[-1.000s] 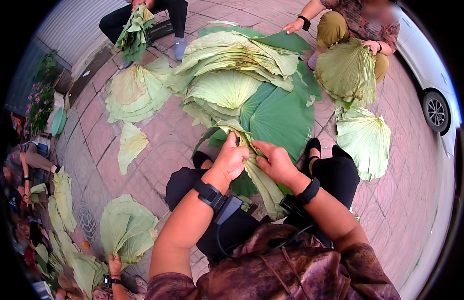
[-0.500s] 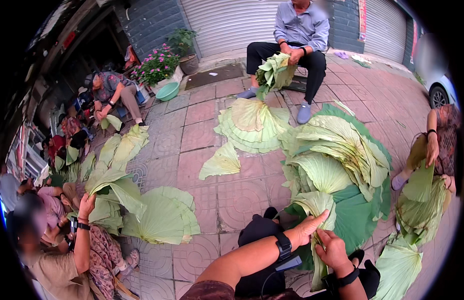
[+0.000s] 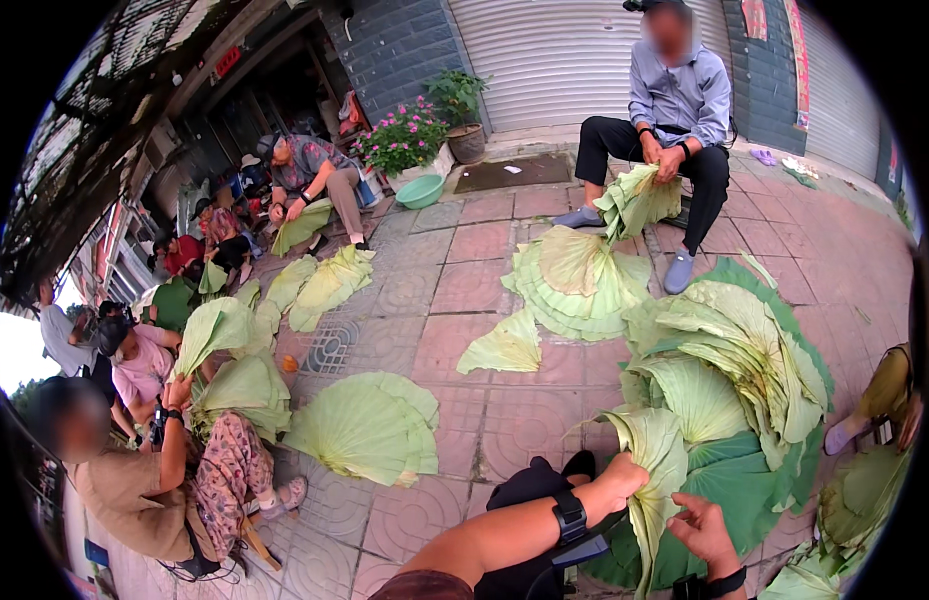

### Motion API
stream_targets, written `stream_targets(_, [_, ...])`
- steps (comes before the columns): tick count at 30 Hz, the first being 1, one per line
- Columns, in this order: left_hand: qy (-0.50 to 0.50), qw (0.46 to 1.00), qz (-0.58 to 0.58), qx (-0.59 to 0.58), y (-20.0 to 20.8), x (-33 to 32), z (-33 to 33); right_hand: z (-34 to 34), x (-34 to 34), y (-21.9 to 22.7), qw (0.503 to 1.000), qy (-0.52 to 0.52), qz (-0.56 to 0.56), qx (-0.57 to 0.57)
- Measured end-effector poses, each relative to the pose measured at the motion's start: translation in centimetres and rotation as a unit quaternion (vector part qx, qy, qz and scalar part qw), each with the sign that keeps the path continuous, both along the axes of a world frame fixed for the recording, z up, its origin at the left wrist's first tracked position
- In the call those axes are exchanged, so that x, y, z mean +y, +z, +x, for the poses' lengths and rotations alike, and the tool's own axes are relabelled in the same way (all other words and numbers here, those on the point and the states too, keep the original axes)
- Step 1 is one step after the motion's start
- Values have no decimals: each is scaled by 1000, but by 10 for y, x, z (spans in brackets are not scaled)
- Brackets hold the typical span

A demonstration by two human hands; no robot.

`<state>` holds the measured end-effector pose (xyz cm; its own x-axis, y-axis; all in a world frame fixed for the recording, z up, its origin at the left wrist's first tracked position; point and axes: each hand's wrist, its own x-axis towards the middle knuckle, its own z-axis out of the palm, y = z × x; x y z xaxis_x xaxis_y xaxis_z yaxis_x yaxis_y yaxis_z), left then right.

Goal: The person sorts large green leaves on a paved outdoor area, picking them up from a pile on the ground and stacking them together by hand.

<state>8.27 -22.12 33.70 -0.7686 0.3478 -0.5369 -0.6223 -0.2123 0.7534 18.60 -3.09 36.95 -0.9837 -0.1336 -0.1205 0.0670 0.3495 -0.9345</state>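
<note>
My left hand [image 3: 621,482] is closed on the upper part of a folded pale-green lotus leaf [image 3: 657,520], which hangs down in front of my knees. Just to the right, my right hand [image 3: 706,535] is apart from the leaf, its fingers spread with nothing in them. A darker green lotus leaf [image 3: 726,485] lies flat beyond both hands. Against its far side rests a thick pile of folded lotus leaves [image 3: 754,350], some with yellow-brown edges. The lower end of the held leaf runs to the picture's bottom edge.
Opposite sits a person [image 3: 674,100] holding leaves above a fanned stack [image 3: 574,280]. A single leaf [image 3: 502,345] lies on the paving. At left a person [image 3: 134,490] lifts a leaf beside another stack [image 3: 369,430]. A green basin [image 3: 421,191] stands farther back.
My right hand has come off the leaf and opened. My left hand keeps its grip. The view has swung left, and the person at left has raised a leaf more upright.
</note>
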Motion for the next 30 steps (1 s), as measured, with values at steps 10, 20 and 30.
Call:
stream_targets(10, [270, 947, 61, 160, 62, -10, -81, -60, 102, -11, 970, -215, -13, -114])
stream_targets(20, [340, 913, -41, 220, 90, -3, -126, -106, 132, -64, 925, -344, 9, -159])
stream_targets(30, [298, 927, -28, 227, 87, 19, -110, -83, 88, -179, 878, 8, 412, -243])
